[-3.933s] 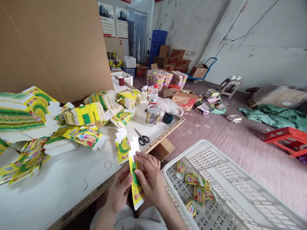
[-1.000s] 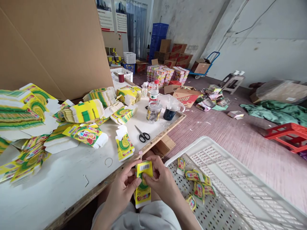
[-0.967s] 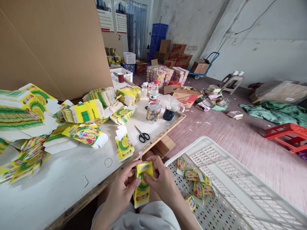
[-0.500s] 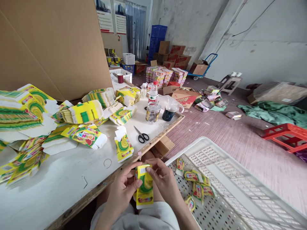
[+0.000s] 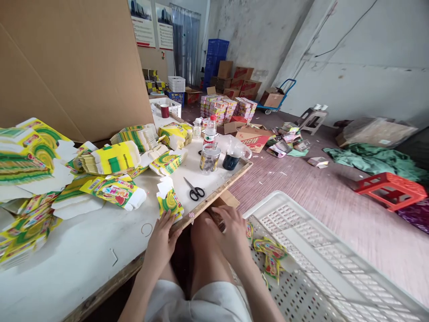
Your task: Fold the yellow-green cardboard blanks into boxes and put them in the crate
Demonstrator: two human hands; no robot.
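Note:
My left hand (image 5: 162,239) rests at the table's wooden edge, fingertips on the near end of a flat yellow-green candy carton (image 5: 170,202) whose white flaps point away. Its thumb stands apart from the fingers, and the hand is open. My right hand (image 5: 233,232) hovers by the near corner of the white plastic basket (image 5: 278,197), open, with bent fingers apart and nothing visible in them. Inside that basket lie several small yellow cartons (image 5: 271,247), partly behind my right arm. Black-handled scissors (image 5: 196,192) lie just beyond the flat carton.
Stacks of flat cartons (image 5: 115,158) cover the table's left and back. A clear jar (image 5: 209,158), a dark mug (image 5: 231,161) and a red-capped bottle (image 5: 210,129) stand near the far corner. A large cardboard sheet (image 5: 73,67) rises behind. A red stool (image 5: 392,190) is on the floor.
The yellow carton held between both hands has left them. My left hand moved left and forward onto the flat carton. My right hand moved right, towards the basket. The view shifted slightly.

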